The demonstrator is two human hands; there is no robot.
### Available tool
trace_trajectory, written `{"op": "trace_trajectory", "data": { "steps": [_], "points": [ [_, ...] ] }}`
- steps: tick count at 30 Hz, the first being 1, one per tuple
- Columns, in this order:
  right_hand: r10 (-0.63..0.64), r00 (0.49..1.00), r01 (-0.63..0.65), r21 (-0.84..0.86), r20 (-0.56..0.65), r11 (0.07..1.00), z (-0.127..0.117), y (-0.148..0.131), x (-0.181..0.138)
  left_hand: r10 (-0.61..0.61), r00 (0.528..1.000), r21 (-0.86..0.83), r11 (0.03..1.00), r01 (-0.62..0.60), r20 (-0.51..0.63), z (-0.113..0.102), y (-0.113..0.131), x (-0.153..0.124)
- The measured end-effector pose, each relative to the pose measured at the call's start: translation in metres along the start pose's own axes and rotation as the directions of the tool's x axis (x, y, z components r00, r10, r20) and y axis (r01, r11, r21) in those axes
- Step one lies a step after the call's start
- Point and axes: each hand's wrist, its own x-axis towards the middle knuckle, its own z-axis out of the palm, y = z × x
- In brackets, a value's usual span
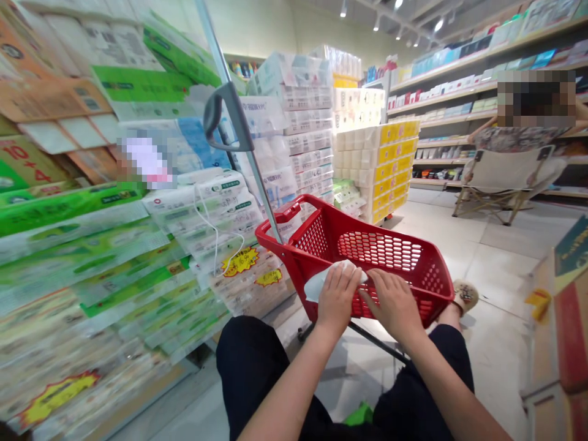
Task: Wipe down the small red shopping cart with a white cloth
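A red plastic shopping cart (390, 245) with perforated walls stands between my knees, its long metal pull handle (229, 116) rising at the left. My left hand (337, 294) presses a thin white wipe (318, 283) onto the cart's near rim, fingers close together over it. Beside it, my right hand (397, 300) rests over the same rim, its fingers bent across the edge and thumb apart on the near side. The palms and the undersides of both hands are hidden. Inside, the visible part of the basket shows only its red walls.
Stacked tissue packs (138, 275) fill the left side, with a white cord (215, 236) hanging over some. More paper packs (390, 171) stand behind the cart. A person sits in a folding chair (505, 168) before shelves. Cardboard boxes (546, 355) stand at right.
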Motion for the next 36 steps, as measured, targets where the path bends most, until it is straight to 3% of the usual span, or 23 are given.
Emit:
{"op": "trace_trajectory", "data": {
  "steps": [2,5,10,13,16,21,25,29,32,36],
  "points": [
    [0.002,1.000,-0.003,0.024,0.031,1.000,0.010,-0.012,0.008,0.035,0.999,0.012,0.999,-0.035,-0.001,-0.002,0.001,0.001],
    [-0.068,0.996,0.067,0.027,0.057,0.997,0.021,-0.010,0.010,0.053,0.999,0.024,0.998,-0.053,0.005,-0.007,-0.016,-0.002],
    [-0.101,0.993,0.100,0.025,0.054,0.995,0.022,0.003,0.005,-0.090,0.996,0.048,0.995,0.091,-0.009,-0.020,-0.069,-0.010],
    [-0.076,0.996,0.076,0.011,0.048,0.997,0.023,-0.002,0.004,-0.171,0.985,0.051,0.984,0.173,-0.037,-0.025,-0.086,-0.011],
    [-0.047,0.998,0.048,-0.007,0.050,0.999,0.026,-0.008,0.005,-0.214,0.975,0.042,0.975,0.217,-0.054,-0.022,-0.077,-0.010],
    [-0.060,0.998,0.060,0.003,0.033,0.998,0.029,-0.006,0.007,-0.090,0.996,0.019,0.996,0.090,-0.012,-0.010,-0.055,-0.006],
    [-0.065,0.997,0.063,0.038,0.037,0.997,0.029,0.002,0.014,-0.083,0.997,0.040,0.996,0.082,0.002,-0.010,-0.077,0.004],
    [-0.058,0.997,0.055,0.064,0.054,0.996,0.032,0.005,0.021,-0.192,0.981,0.056,0.980,0.192,-0.012,-0.011,-0.091,0.015],
    [-0.035,0.998,0.032,0.058,0.054,0.998,0.034,0.005,0.023,-0.214,0.977,0.053,0.975,0.215,-0.017,-0.004,-0.070,0.018],
    [-0.035,0.998,0.031,0.058,0.058,0.998,0.034,0.006,0.023,-0.013,1.000,0.018,1.000,0.012,0.014,0.008,-0.029,0.017]
  ]
}}
